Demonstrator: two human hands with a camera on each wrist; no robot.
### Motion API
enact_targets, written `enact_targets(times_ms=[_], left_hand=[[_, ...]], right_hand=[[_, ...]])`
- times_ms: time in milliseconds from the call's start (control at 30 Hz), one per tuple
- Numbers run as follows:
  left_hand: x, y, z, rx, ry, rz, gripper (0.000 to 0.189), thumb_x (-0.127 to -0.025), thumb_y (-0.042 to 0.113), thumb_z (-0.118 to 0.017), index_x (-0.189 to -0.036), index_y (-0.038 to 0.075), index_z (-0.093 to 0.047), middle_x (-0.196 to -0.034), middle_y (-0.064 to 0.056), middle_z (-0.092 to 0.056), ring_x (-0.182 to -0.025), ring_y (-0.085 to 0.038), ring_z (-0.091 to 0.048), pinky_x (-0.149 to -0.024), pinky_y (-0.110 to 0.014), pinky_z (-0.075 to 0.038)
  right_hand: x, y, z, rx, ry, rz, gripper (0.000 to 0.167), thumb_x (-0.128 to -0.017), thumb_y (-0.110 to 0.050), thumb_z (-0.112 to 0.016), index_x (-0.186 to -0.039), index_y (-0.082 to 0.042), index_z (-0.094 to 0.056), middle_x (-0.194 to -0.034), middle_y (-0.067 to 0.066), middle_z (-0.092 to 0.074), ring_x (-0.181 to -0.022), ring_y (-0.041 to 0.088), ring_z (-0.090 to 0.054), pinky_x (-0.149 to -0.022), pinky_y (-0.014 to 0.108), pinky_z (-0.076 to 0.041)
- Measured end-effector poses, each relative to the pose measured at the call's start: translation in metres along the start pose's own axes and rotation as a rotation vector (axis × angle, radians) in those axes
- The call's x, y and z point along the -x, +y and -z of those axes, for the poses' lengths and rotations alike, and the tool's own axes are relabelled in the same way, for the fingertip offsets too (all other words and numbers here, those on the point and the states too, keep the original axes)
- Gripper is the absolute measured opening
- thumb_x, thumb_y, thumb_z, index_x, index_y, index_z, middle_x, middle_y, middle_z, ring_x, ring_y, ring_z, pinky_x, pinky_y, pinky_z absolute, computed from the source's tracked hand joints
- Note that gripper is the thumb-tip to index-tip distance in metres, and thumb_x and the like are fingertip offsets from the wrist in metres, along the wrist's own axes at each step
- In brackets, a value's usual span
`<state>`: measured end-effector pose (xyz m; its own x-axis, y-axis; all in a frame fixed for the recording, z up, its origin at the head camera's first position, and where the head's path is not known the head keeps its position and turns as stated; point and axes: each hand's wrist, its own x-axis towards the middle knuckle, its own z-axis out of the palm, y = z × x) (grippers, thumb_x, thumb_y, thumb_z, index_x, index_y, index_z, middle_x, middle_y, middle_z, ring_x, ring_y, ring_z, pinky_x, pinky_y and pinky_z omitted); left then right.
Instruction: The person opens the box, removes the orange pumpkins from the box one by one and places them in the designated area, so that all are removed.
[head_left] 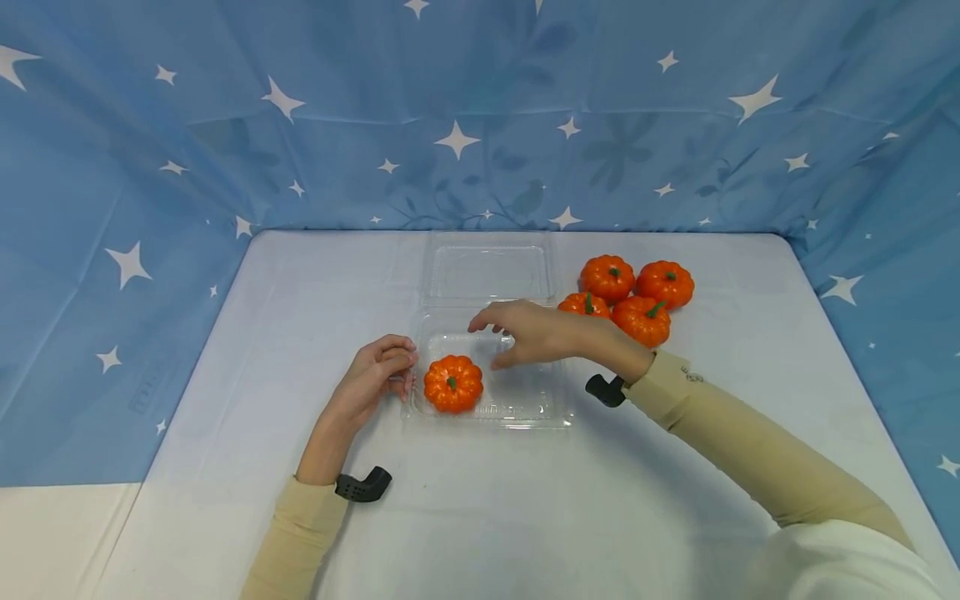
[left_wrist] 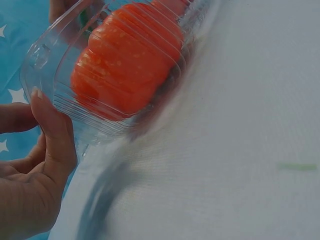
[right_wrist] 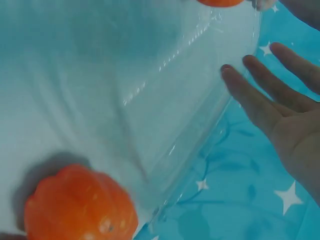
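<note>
A clear plastic clamshell box lies on the table with its lid folded back. One small orange pumpkin sits in the left part of its base, green stem upward. My left hand pinches the box's left rim between thumb and fingers. Over the base, to the right of that pumpkin, hovers my right hand, its fingers spread and holding nothing. In the right wrist view, the fingers are apart from one another.
Several more orange pumpkins are grouped on the white table just right of the box, partly under the right forearm. A blue star-patterned curtain hangs behind the table and along its sides.
</note>
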<state>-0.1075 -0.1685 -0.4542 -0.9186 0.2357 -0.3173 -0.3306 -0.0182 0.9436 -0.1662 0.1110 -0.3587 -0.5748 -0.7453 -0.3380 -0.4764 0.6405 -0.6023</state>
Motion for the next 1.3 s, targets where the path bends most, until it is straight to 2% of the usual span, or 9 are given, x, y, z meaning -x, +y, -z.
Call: enact_targets(times_ms=[267,400,500,700,967,1300], left_hand=[[0.004,0.001,0.002,0.005,0.014,-0.003,0.018,-0.103,0.008,-0.056,-0.118,0.000,-0.050,-0.078,0.000,-0.060,-0.060,-0.013,-0.054,-0.051,-0.024,-0.051],[0.004,0.002,0.003,0.011,-0.007,-0.013,0.017,-0.103,0.009,-0.056,-0.117,0.001,-0.050,-0.077,0.002,-0.059,-0.060,-0.012,-0.054,-0.052,-0.024,-0.051],[0.005,0.002,0.003,0.018,-0.014,-0.014,0.016,-0.104,0.010,-0.056,-0.116,0.001,-0.049,-0.078,0.002,-0.059,-0.060,-0.012,-0.054,-0.052,-0.024,-0.051],[0.005,0.002,0.002,0.014,-0.018,-0.021,0.015,-0.104,0.008,-0.056,-0.115,0.001,-0.049,-0.079,0.000,-0.059,-0.061,-0.012,-0.054,-0.052,-0.024,-0.051],[0.003,0.002,0.001,0.017,-0.012,-0.021,0.015,-0.103,0.007,-0.055,-0.116,0.000,-0.049,-0.078,0.001,-0.059,-0.060,-0.012,-0.054,-0.051,-0.024,-0.051],[0.002,0.003,-0.001,0.019,-0.010,-0.019,0.015,-0.103,0.006,-0.055,-0.115,0.000,-0.050,-0.080,-0.001,-0.058,-0.060,-0.012,-0.054,-0.050,-0.024,-0.050]], right_hand=[[-0.026,-0.015,-0.013,0.041,-0.088,0.003,0.065,-0.089,-0.015,-0.080,-0.148,-0.007,-0.052,-0.150,0.013,-0.054,-0.136,0.032,-0.053,-0.111,0.045,-0.049],[-0.035,-0.019,-0.020,0.054,-0.138,0.010,0.068,-0.088,-0.013,-0.081,-0.149,-0.010,-0.051,-0.152,0.011,-0.051,-0.140,0.030,-0.049,-0.117,0.046,-0.043],[-0.039,-0.019,-0.024,0.065,-0.160,0.048,0.070,-0.087,-0.013,-0.082,-0.150,-0.012,-0.051,-0.151,0.010,-0.051,-0.139,0.028,-0.049,-0.117,0.045,-0.042],[-0.044,-0.022,-0.032,0.081,-0.205,0.089,0.072,-0.085,-0.012,-0.084,-0.149,-0.014,-0.051,-0.144,0.007,-0.053,-0.130,0.023,-0.052,-0.113,0.042,-0.048],[-0.047,-0.025,-0.037,0.101,-0.215,0.075,0.076,-0.084,-0.015,-0.085,-0.150,-0.017,-0.048,-0.147,0.004,-0.052,-0.132,0.023,-0.051,-0.114,0.042,-0.047],[-0.047,-0.023,-0.041,0.102,-0.210,0.070,0.080,-0.084,-0.017,-0.085,-0.152,-0.013,-0.043,-0.147,0.004,-0.053,-0.132,0.021,-0.051,-0.114,0.041,-0.046]])
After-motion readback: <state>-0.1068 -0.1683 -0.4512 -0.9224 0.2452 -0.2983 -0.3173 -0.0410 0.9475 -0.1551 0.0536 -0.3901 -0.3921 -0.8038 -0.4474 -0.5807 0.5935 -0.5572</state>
